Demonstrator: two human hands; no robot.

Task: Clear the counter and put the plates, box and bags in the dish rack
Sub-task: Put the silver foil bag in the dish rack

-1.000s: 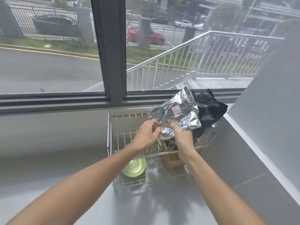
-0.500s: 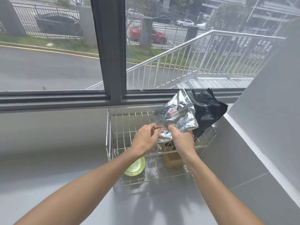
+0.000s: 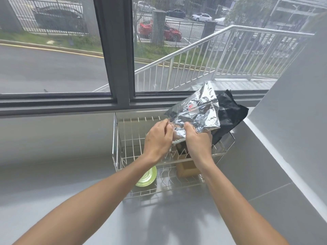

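Observation:
A crinkled silver foil bag [image 3: 196, 113] is held over the wire dish rack [image 3: 115, 140]. My left hand [image 3: 157, 139] and my right hand [image 3: 198, 141] both grip its lower end, with the bag slanting up to the right. Behind it, a black bag [image 3: 228, 114] leans in the rack's right end. Below my hands a brown cardboard box [image 3: 186, 167] stands in the rack. A green plate [image 3: 147, 177] lies in the rack's lower front, partly hidden by my left forearm.
The rack stands on a grey counter [image 3: 53, 183] against the sill of a dark-framed window [image 3: 115, 59]. A grey wall [image 3: 292, 112] slopes close on the right.
Both hands have lowered the silver bag a little toward the rack, and it now lies closer against the black bag.

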